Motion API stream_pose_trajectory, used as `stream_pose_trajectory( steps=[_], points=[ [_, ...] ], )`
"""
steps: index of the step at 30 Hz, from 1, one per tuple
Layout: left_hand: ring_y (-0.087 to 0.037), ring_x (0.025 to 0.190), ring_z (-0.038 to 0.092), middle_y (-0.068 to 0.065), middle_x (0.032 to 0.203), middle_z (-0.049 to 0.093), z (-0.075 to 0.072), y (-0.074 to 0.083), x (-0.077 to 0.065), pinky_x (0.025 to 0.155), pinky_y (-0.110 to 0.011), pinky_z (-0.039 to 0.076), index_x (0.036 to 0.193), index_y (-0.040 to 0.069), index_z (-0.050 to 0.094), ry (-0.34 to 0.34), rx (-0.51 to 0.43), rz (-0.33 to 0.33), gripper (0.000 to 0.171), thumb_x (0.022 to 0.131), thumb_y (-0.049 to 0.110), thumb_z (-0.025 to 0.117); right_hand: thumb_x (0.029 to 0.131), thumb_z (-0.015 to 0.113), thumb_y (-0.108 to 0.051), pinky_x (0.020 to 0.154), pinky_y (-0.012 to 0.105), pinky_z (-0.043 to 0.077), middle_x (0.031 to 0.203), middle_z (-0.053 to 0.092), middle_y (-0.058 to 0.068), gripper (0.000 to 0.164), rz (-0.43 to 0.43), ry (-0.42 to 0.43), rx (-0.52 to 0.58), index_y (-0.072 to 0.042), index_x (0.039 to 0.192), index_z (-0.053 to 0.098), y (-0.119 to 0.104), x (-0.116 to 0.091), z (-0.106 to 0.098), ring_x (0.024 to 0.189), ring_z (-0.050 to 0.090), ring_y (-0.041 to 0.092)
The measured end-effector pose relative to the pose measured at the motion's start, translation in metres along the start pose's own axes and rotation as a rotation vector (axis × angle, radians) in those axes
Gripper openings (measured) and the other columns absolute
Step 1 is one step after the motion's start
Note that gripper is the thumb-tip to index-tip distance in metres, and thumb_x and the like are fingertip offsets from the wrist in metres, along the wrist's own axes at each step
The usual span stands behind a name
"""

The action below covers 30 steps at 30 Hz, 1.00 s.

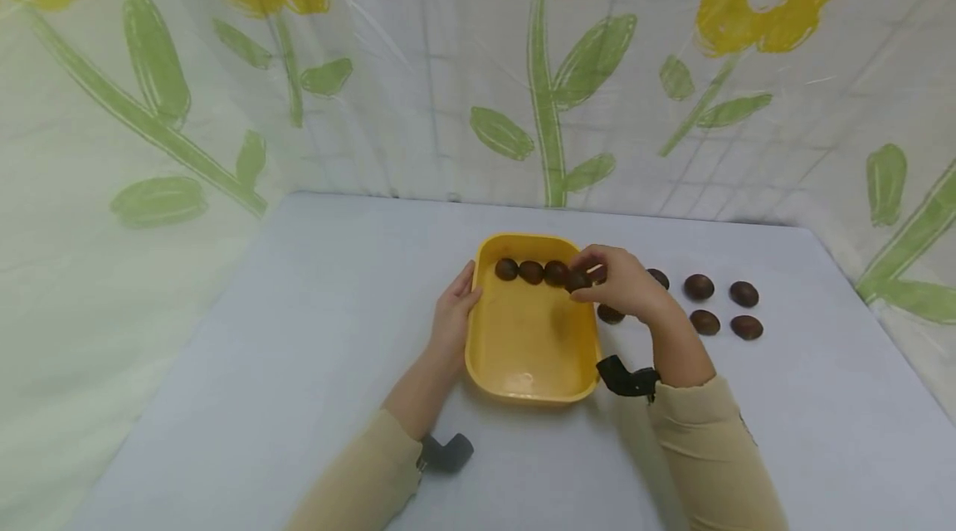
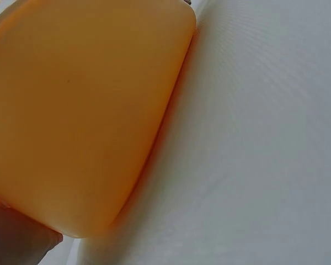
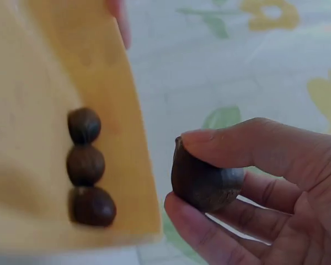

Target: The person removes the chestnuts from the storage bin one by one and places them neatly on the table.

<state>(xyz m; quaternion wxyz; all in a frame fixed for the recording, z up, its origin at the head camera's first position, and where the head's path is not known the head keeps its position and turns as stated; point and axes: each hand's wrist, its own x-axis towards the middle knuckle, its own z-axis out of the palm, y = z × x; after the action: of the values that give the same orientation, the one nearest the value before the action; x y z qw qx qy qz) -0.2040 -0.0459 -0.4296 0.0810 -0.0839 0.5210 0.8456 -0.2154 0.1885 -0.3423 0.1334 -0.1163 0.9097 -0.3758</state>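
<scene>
My left hand grips the left rim of a yellow plastic tray, which also fills much of the left wrist view. Three brown chestnuts sit in a row along the tray's far end. My right hand pinches another chestnut between thumb and fingers, over the tray's right side near the end of that row. In the right wrist view the held chestnut's pointed tip faces the tray, and the three in the row touch or nearly touch.
Right of the tray several loose chestnuts lie on the white table in two rough rows, some partly hidden by my right hand. One chestnut lies close against the tray's right edge. A flower-printed curtain hangs behind.
</scene>
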Motion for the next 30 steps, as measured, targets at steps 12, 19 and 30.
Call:
stream_pose_trajectory(
  steps=[12, 19, 30],
  points=[
    [-0.014, 0.143, 0.021, -0.001, 0.155, 0.024, 0.001, 0.0, -0.001, 0.118, -0.03, 0.02, 0.146, 0.01, 0.029, -0.007, -0.016, 0.017, 0.051, 0.097, 0.001, 0.039, 0.079, 0.073, -0.021, 0.084, 0.035, 0.051, 0.122, 0.057, 0.015, 0.045, 0.056, 0.076, 0.076, -0.007, 0.12, 0.061, 0.055, -0.03, -0.008, 0.109, 0.054, 0.031],
    [-0.014, 0.143, 0.021, -0.001, 0.155, 0.024, 0.001, 0.0, 0.0, 0.118, -0.03, 0.021, 0.146, 0.011, 0.03, -0.005, -0.012, 0.012, 0.051, 0.097, 0.001, 0.039, 0.076, 0.075, -0.014, 0.077, 0.025, 0.052, 0.112, 0.066, 0.013, 0.044, 0.015, 0.002, 0.092, -0.006, 0.118, 0.064, 0.084, -0.036, 0.003, 0.095, 0.061, 0.021],
    [-0.014, 0.143, 0.02, -0.001, 0.155, 0.023, 0.0, 0.0, -0.002, 0.119, -0.03, 0.019, 0.147, 0.011, 0.028, -0.018, -0.003, 0.006, 0.051, 0.098, 0.002, 0.038, 0.071, 0.079, -0.017, 0.089, 0.035, 0.047, 0.104, 0.069, 0.007, 0.039, -0.095, -0.093, 0.021, -0.009, 0.106, 0.066, 0.1, -0.037, 0.013, 0.1, 0.059, 0.022]
  ],
)
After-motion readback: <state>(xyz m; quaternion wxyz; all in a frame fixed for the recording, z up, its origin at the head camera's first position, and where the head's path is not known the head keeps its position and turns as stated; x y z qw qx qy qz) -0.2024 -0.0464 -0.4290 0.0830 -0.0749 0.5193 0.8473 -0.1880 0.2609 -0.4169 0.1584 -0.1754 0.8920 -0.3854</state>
